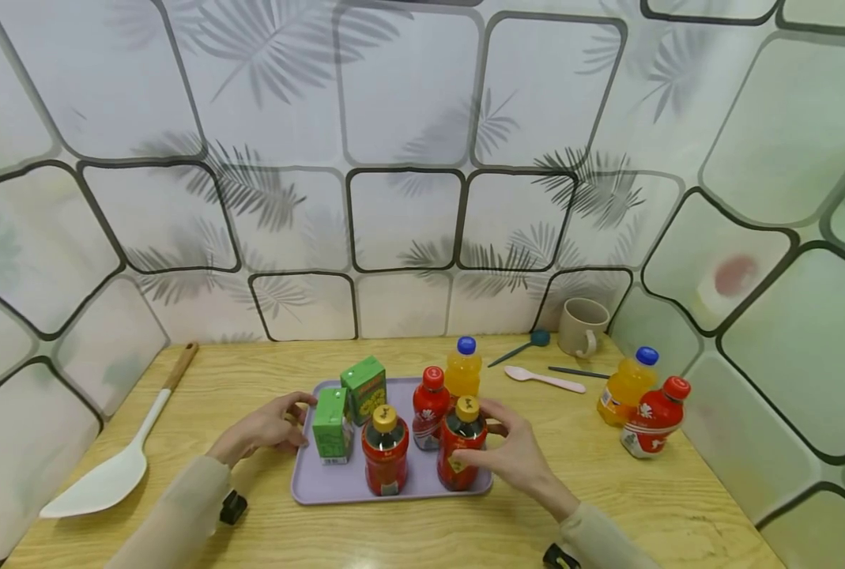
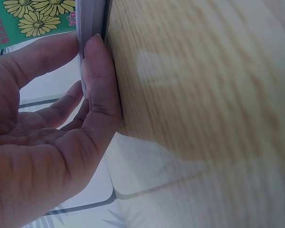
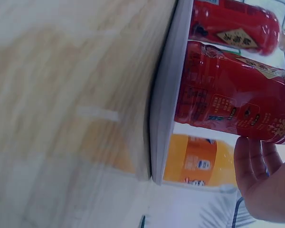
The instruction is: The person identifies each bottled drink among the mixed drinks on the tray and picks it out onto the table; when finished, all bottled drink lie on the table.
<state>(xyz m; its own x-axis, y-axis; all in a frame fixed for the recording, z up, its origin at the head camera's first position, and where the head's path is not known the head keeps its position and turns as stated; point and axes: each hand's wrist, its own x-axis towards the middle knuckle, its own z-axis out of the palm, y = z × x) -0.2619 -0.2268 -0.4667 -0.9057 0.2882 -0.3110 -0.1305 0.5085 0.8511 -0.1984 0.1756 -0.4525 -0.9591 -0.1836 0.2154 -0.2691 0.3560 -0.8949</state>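
A lilac tray (image 1: pixel 351 496) lies on the wooden table. My left hand (image 1: pixel 273 427) pinches its left rim, with fingertips on both sides of the rim in the left wrist view. Two green juice boxes (image 1: pixel 332 427) stand at the tray's left. My right hand (image 1: pixel 514 454) is curled round a red-labelled drink bottle with a yellow cap (image 1: pixel 458 454), upright at the tray's front right corner. A similar yellow-capped bottle (image 1: pixel 385 458) stands left of it. Behind them are a red-capped bottle (image 1: pixel 431 407) and an orange drink bottle with a blue cap (image 1: pixel 462 370).
Right of the tray are another orange drink bottle (image 1: pixel 627 387) and a tilted red-capped bottle (image 1: pixel 654 419). Farther back lie a pink spoon (image 1: pixel 546 379), a dark spoon (image 1: pixel 536 340) and a beige mug (image 1: pixel 580 328). A white spatula (image 1: pixel 119 470) lies at the left.
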